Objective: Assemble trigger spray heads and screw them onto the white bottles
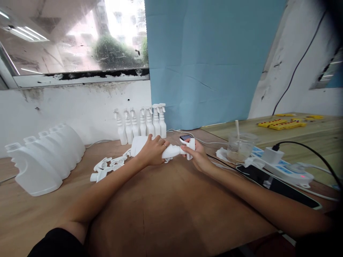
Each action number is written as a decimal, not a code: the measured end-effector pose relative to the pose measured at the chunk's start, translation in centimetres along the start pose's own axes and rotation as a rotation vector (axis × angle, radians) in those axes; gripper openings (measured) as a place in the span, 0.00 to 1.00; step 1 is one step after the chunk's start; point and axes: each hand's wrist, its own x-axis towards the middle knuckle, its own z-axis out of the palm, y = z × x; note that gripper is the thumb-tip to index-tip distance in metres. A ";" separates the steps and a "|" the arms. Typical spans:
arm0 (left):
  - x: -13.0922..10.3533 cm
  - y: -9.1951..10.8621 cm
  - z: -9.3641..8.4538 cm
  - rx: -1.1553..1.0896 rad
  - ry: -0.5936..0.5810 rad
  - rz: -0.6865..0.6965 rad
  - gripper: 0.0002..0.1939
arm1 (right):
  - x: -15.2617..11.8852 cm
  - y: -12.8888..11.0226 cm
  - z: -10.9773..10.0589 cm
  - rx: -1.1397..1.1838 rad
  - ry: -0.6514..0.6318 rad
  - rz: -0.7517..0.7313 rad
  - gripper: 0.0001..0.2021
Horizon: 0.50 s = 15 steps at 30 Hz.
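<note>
A white plastic bottle point(171, 151) lies on its side above the wooden table, its neck toward the right. My left hand point(153, 150) is wrapped over the bottle's body, a ring on one finger. At the neck, my right hand point(197, 154) grips a white spray head point(191, 147), which meets the bottle's mouth. Several loose white spray heads point(107, 166) lie left of the bottle, partly behind my left forearm. Behind, several white bottles with spray heads point(142, 125) stand upright in a row.
Several open white bottles point(46, 157) stand at the left. A phone point(185, 137) lies behind my right hand. To the right are a plastic cup point(239, 148), a power strip point(289, 171), cables and a black device point(278, 185). Yellow pieces point(281, 124) lie on the far right table.
</note>
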 end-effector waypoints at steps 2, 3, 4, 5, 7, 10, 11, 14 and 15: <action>-0.1 0.2 0.0 0.003 0.007 -0.001 0.27 | -0.1 -0.1 0.2 0.013 0.016 0.007 0.23; -0.1 0.4 0.0 0.005 0.011 0.001 0.27 | -0.1 -0.1 0.2 0.021 0.022 0.008 0.23; -0.1 0.4 0.0 0.006 0.013 0.001 0.27 | -0.1 -0.1 0.2 0.029 0.028 0.006 0.22; -0.1 0.5 0.0 0.005 0.014 -0.002 0.28 | 0.0 -0.1 0.2 0.035 0.033 0.003 0.22; -0.1 0.5 -0.2 -0.006 0.009 -0.020 0.28 | 0.1 -0.1 0.0 0.034 0.015 -0.010 0.22; 0.1 0.3 -0.6 -0.069 0.001 -0.076 0.29 | 0.4 -0.4 -0.3 0.076 -0.101 -0.045 0.21; 0.2 0.3 -0.8 -0.104 0.001 -0.101 0.29 | 0.4 -0.6 -0.4 0.114 -0.166 -0.049 0.21; 0.3 0.8 -1.5 -0.232 -0.003 -0.185 0.30 | 0.3 -1.4 -0.3 0.210 -0.342 -0.040 0.23; 0.3 1.2 -1.9 -0.276 -0.009 -0.207 0.30 | 0.2 -1.7 -0.2 0.217 -0.363 -0.042 0.23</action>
